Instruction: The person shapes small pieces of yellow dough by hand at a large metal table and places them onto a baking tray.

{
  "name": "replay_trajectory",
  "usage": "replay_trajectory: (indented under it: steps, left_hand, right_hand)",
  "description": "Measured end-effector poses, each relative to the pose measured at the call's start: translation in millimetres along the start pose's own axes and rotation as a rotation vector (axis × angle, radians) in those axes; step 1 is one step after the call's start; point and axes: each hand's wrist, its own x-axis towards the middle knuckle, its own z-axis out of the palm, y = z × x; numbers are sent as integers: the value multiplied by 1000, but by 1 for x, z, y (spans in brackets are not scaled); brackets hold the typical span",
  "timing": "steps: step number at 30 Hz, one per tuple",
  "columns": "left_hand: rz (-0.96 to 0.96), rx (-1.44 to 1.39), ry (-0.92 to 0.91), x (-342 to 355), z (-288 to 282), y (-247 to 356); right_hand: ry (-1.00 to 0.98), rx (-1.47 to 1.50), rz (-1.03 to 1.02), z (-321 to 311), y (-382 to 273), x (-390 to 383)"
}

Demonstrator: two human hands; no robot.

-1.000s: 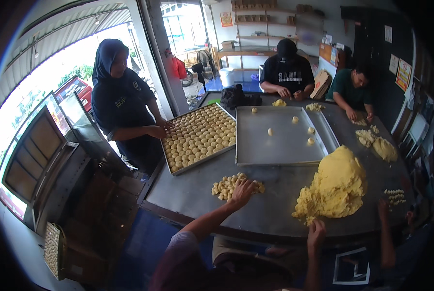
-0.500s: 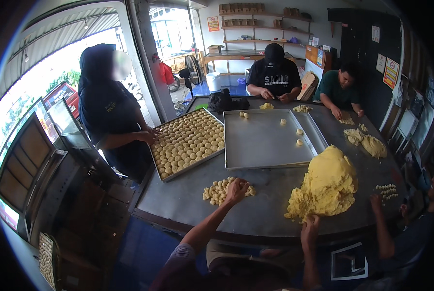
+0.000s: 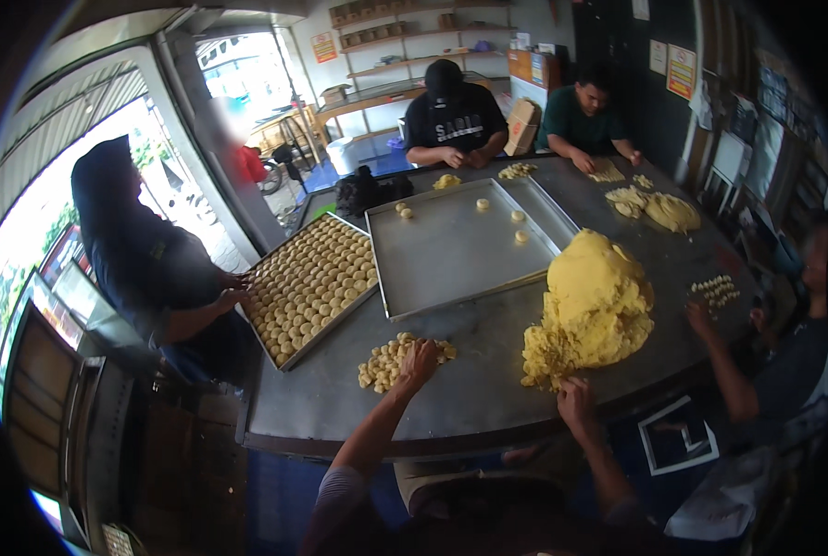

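Note:
My left hand [image 3: 419,363] reaches into a pile of small pale dough balls [image 3: 380,364], its fingers curled down among them; what they grip is hidden. Beside the lower edge of a large crumbly mound of yellow dough [image 3: 599,298], my right hand [image 3: 577,402] has its fingers closed, and anything held in it is too small to make out. Both hands are over the dark metal table [image 3: 474,417]. Beyond them lie a tray packed with dough rounds [image 3: 310,289] and a wider tray [image 3: 451,278] holding only several rounds.
A person [image 3: 155,269] stands at the packed tray; two others [image 3: 451,125] [image 3: 585,134] work at the far side. Another person's arm [image 3: 724,361] is at right, near small dough pieces [image 3: 715,292]. Smaller dough lumps [image 3: 669,211] and a black bundle [image 3: 358,195] lie on the table.
The view has shifted and tilted, moving the scene leftward and up. My left hand stays in the ball pile; my right stays at the mound's lower edge with fingers closed.

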Motion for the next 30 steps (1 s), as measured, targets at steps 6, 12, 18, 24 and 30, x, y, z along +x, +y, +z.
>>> replay_trajectory:
  steps: [6, 12, 18, 24, 30]
  left_hand:
    - [-87, 33, -347, -8, -8, 27]
    - [42, -57, 81, -58, 5, 54]
    - [-14, -387, -206, -81, 2, 87]
    - [305, 156, -37, -82, 26, 100]
    - [450, 273, 227, -28, 62, 101]
  right_hand:
    - [-217, -158, 90, -27, 17, 11]
    - [46, -197, 101, -2, 18, -34]
    - [-13, 72, 156, -14, 16, -18]
    - [115, 30, 56, -2, 27, -11]
    - [-273, -116, 85, -24, 27, 7]
